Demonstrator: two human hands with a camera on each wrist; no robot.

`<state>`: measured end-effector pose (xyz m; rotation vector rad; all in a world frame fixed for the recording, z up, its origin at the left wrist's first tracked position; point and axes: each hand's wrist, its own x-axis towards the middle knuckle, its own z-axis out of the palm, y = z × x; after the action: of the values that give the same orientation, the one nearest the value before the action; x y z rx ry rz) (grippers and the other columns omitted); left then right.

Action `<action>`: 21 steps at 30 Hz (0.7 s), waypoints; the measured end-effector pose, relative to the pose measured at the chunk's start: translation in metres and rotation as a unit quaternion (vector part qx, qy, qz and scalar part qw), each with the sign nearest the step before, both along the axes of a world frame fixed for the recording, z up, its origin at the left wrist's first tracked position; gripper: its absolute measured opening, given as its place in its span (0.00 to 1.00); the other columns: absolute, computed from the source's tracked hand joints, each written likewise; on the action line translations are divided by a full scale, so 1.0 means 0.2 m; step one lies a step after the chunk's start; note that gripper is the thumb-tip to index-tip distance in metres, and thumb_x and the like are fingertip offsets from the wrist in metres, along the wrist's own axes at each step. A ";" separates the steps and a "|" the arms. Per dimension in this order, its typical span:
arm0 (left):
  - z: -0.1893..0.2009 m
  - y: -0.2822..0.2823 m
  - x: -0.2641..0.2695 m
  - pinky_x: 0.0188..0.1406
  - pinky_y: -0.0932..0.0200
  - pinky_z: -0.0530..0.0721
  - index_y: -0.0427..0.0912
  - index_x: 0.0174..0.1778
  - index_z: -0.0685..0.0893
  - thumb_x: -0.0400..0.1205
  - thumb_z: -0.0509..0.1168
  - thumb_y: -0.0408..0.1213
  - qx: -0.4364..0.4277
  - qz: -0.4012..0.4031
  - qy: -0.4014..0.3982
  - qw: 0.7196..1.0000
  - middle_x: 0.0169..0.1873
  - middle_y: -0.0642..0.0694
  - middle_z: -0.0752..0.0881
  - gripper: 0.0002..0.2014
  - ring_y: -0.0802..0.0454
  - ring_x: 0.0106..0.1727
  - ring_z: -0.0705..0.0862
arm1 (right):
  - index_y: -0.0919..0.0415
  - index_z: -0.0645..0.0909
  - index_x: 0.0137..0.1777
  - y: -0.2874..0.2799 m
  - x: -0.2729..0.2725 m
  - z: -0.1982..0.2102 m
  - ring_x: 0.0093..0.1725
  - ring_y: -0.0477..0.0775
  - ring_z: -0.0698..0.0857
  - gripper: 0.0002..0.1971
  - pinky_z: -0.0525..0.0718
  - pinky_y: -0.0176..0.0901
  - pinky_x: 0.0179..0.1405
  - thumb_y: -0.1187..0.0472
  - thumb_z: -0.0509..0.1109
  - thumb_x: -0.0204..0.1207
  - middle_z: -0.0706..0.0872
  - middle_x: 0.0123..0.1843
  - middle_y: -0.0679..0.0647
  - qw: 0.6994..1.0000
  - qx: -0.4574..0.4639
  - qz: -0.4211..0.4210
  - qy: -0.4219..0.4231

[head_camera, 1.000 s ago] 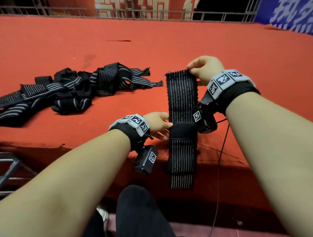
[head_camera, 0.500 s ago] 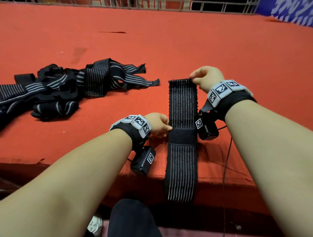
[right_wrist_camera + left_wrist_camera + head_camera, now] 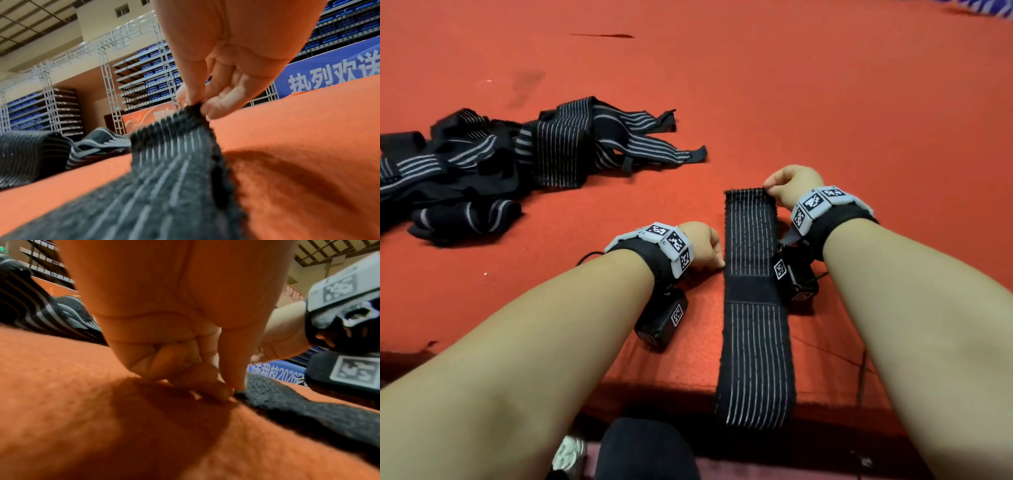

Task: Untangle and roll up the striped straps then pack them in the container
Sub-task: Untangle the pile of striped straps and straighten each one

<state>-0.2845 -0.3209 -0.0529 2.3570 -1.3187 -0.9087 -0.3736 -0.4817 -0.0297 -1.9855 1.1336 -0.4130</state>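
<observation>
One black strap with thin white stripes (image 3: 753, 342) lies flat and straight on the red carpeted platform (image 3: 825, 102), its near end hanging over the front edge. A plain black band crosses its middle. My right hand (image 3: 770, 188) pinches the strap's far right corner (image 3: 185, 116) between thumb and fingers, lifting it slightly. My left hand (image 3: 717, 263), fingers curled, pinches the strap's left edge (image 3: 267, 399) just above the band. A tangled pile of more striped straps (image 3: 517, 161) lies to the left of both hands. No container is in view.
The platform's front edge (image 3: 654, 387) runs just below my forearms, with my dark-trousered knee (image 3: 647, 448) and a shoe (image 3: 568, 455) below it. A thin black cable (image 3: 859, 370) trails over the edge at the right. Open red carpet stretches beyond the hands.
The strap's raised far end has come down and nearer to me, so the strap now lies flat. Both hands keep their hold.
</observation>
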 end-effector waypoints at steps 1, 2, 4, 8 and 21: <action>0.00 0.01 0.01 0.30 0.66 0.75 0.43 0.45 0.84 0.78 0.69 0.38 -0.001 0.004 0.003 1.000 0.28 0.53 0.79 0.04 0.59 0.29 0.76 | 0.56 0.78 0.36 0.01 -0.01 -0.02 0.36 0.53 0.81 0.13 0.86 0.47 0.35 0.72 0.63 0.79 0.82 0.44 0.58 1.000 0.029 0.000 0.007; 0.00 0.01 0.02 0.29 0.66 0.76 0.42 0.46 0.85 0.78 0.69 0.39 -0.003 0.011 0.011 1.000 0.29 0.52 0.80 0.05 0.59 0.29 0.77 | 0.58 0.79 0.39 0.02 -0.01 -0.04 0.34 0.53 0.80 0.11 0.83 0.43 0.24 0.71 0.63 0.79 0.82 0.44 0.59 0.998 0.061 0.000 0.008; 0.00 0.02 0.03 0.28 0.66 0.77 0.42 0.46 0.85 0.79 0.69 0.38 -0.007 0.030 0.029 0.999 0.31 0.51 0.82 0.05 0.57 0.29 0.79 | 0.60 0.79 0.45 0.06 -0.03 -0.05 0.34 0.53 0.80 0.06 0.79 0.40 0.14 0.69 0.63 0.80 0.81 0.44 0.59 0.994 0.108 0.002 0.013; 0.02 0.05 0.03 0.22 0.69 0.77 0.45 0.37 0.81 0.80 0.66 0.36 -0.025 0.062 0.050 0.996 0.31 0.51 0.84 0.06 0.58 0.29 0.80 | 0.58 0.80 0.44 0.06 -0.03 -0.02 0.31 0.52 0.78 0.06 0.77 0.40 0.23 0.68 0.64 0.80 0.81 0.43 0.57 0.997 0.083 -0.004 0.003; 0.37 0.52 -0.01 0.64 0.59 0.75 0.47 0.69 0.77 0.81 0.66 0.42 -0.108 0.108 -0.067 0.986 0.66 0.46 0.80 0.20 0.48 0.65 0.79 | 0.59 0.84 0.58 0.43 -0.15 0.43 0.47 0.51 0.78 0.10 0.81 0.48 0.52 0.62 0.66 0.80 0.82 0.44 0.51 0.993 -0.075 0.078 0.040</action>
<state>-0.2871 -0.2168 0.0209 2.3631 -1.1173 -0.5250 -0.4039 -0.3956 0.0567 -2.2210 1.0124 -0.3485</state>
